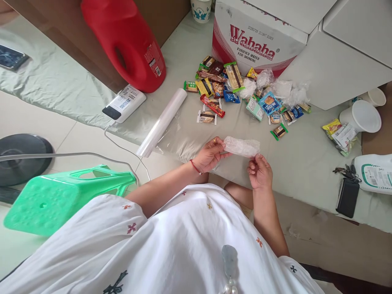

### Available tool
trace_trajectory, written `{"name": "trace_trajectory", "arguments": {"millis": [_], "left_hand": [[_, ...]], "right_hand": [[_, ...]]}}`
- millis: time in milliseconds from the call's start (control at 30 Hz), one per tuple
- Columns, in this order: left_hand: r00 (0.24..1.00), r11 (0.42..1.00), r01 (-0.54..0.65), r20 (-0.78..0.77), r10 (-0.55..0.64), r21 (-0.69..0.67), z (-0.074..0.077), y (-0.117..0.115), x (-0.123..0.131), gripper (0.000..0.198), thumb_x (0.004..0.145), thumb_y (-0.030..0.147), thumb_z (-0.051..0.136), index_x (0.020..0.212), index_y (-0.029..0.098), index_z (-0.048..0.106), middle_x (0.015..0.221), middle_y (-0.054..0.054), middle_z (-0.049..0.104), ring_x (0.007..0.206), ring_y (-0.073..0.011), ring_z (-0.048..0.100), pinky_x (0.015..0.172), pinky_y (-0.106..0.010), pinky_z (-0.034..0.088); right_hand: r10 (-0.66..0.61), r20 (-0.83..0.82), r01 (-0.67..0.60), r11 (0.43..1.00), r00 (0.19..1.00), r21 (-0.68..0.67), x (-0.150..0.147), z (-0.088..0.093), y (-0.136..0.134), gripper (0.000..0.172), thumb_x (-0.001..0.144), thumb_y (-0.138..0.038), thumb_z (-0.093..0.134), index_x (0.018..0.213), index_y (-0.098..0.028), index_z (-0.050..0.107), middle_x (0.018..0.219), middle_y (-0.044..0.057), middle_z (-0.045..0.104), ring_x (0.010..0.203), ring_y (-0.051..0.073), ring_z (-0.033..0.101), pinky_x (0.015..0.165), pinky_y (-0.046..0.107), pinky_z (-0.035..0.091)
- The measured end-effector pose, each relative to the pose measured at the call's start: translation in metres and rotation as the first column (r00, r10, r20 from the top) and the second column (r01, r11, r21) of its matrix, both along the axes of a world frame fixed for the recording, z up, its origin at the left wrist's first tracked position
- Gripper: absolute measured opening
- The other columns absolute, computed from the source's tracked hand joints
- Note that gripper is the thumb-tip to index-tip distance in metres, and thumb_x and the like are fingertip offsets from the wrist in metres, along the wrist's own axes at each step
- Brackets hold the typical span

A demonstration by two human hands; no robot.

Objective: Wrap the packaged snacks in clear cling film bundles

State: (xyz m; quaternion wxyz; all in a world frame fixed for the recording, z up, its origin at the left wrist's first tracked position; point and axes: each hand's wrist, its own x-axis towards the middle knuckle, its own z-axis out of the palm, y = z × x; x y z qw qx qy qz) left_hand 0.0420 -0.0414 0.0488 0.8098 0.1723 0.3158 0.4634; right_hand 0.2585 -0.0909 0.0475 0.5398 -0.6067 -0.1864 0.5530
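Above my lap I hold a folded strip of whitish, see-through plastic wrap [241, 147] between both hands. My left hand [211, 155], with a red cord at the wrist, pinches its left end. The lower right corner is gripped by my right hand [260, 169], fingers curled in. Whether anything lies inside the strip cannot be made out. Just beyond the hands is a pile of small wrapped snacks [234, 77], with crumpled clear plastic bundles [283, 87] among them. To the left lies a roll of clear plastic film [163, 122], its loose sheet spreading toward my left hand.
A Wahaha carton [257, 41] stands behind the snacks. At left are a red jug [128, 45], a white power bank [124, 104] with a cable, and a green stool [61, 200]. Paper cups [361, 116], a white bottle [375, 173] and a black case with keys [348, 197] sit right.
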Motion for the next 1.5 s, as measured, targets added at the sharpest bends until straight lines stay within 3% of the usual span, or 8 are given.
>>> {"name": "trace_trajectory", "arguments": {"millis": [233, 367, 533, 700, 867, 1167, 1367, 1500], "left_hand": [[0.997, 0.976, 0.061, -0.051, -0.052, 0.207, 0.011, 0.003, -0.003, 0.037, 0.071, 0.03, 0.087, 0.072, 0.018, 0.052, 0.106, -0.006, 0.076, 0.105, -0.0233, 0.07, 0.089, -0.037, 0.05], [0.998, 0.978, 0.058, -0.007, -0.058, 0.199, 0.016, 0.0, 0.0, 0.036, 0.074, 0.032, 0.088, 0.072, 0.018, 0.055, 0.113, -0.007, 0.076, 0.111, -0.0257, 0.07, 0.094, -0.04, 0.052], [0.996, 0.998, 0.066, 0.05, -0.067, 0.024, 0.008, -0.003, 0.0, 0.032, 0.079, 0.043, 0.085, 0.083, 0.017, 0.068, 0.126, -0.01, 0.071, 0.117, -0.027, 0.067, 0.091, -0.042, 0.056], [0.964, 0.975, 0.221, -0.156, -0.217, 0.005, -0.009, -0.018, 0.023, 0.047, 0.065, 0.044, 0.097, 0.091, 0.015, 0.071, 0.088, -0.005, 0.072, 0.083, -0.0167, 0.067, 0.076, -0.031, 0.051], [0.967, 0.998, 0.046, -0.255, -0.031, 0.053, -0.012, -0.02, 0.039, 0.054, 0.06, 0.049, 0.097, 0.074, 0.017, 0.057, 0.068, 0.006, 0.057, 0.065, -0.007, 0.051, 0.065, -0.024, 0.043], [0.97, 0.995, -0.078, -0.235, 0.063, -0.056, -0.007, -0.001, 0.013, 0.05, 0.077, 0.053, 0.086, 0.09, 0.021, 0.05, 0.095, -0.001, 0.068, 0.093, -0.0165, 0.07, 0.087, -0.035, 0.056], [0.923, 0.966, 0.17, -0.313, -0.226, -0.197, 0.001, -0.005, 0.032, 0.047, 0.085, 0.06, 0.077, 0.097, 0.018, 0.061, 0.107, -0.009, 0.068, 0.087, -0.0159, 0.067, 0.07, -0.027, 0.054], [0.88, 0.896, 0.313, -0.258, -0.399, -0.316, 0.003, -0.007, 0.049, 0.037, 0.088, 0.049, 0.078, 0.087, 0.017, 0.058, 0.079, -0.003, 0.064, 0.048, -0.0052, 0.046, 0.044, -0.02, 0.027]], "right_hand": [[0.187, 0.364, -0.259, 0.953, 0.913, 0.16, 0.013, 0.016, 0.007, 0.056, 0.085, -0.071, 0.069, 0.12, -0.027, 0.072, 0.118, 0.007, 0.072, 0.104, 0.02, 0.064, 0.083, 0.033, 0.054], [0.411, 0.431, -0.484, 0.872, 0.803, 0.07, 0.0, 0.023, 0.015, 0.035, 0.076, -0.055, 0.084, 0.094, -0.025, 0.078, 0.083, 0.001, 0.07, 0.075, 0.016, 0.057, 0.069, 0.029, 0.048], [0.226, 0.204, -0.256, 0.957, 0.953, 0.138, -0.022, 0.012, 0.016, 0.036, 0.072, -0.055, 0.085, 0.085, -0.024, 0.072, 0.068, -0.004, 0.059, 0.059, 0.01, 0.045, 0.054, 0.025, 0.038], [0.144, 0.262, -0.184, 0.973, 0.954, 0.136, -0.036, -0.005, 0.01, 0.036, 0.075, -0.054, 0.083, 0.087, -0.023, 0.071, 0.072, -0.004, 0.061, 0.06, 0.01, 0.046, 0.055, 0.025, 0.039], [-0.06, 0.35, -0.008, 0.982, 0.935, 0.188, -0.031, -0.013, 0.007, 0.038, 0.084, -0.059, 0.074, 0.089, -0.024, 0.061, 0.064, -0.007, 0.051, 0.054, 0.01, 0.041, 0.049, 0.024, 0.035], [-0.279, 0.399, 0.179, 0.946, 0.873, 0.27, 0.003, -0.007, -0.016, 0.046, 0.085, -0.063, 0.074, 0.092, -0.022, 0.054, 0.067, -0.009, 0.049, 0.051, 0.008, 0.04, 0.045, 0.023, 0.031], [-0.25, 0.34, 0.134, 0.934, 0.906, 0.33, -0.003, 0.004, -0.025, 0.041, 0.088, -0.058, 0.074, 0.091, -0.022, 0.056, 0.069, -0.009, 0.049, 0.049, 0.006, 0.036, 0.045, 0.022, 0.03], [-0.265, 0.478, 0.067, 0.917, 0.837, 0.393, -0.003, 0.018, -0.028, 0.034, 0.097, -0.055, 0.065, 0.093, -0.022, 0.057, 0.067, -0.008, 0.05, 0.047, 0.007, 0.037, 0.045, 0.023, 0.034]]}}
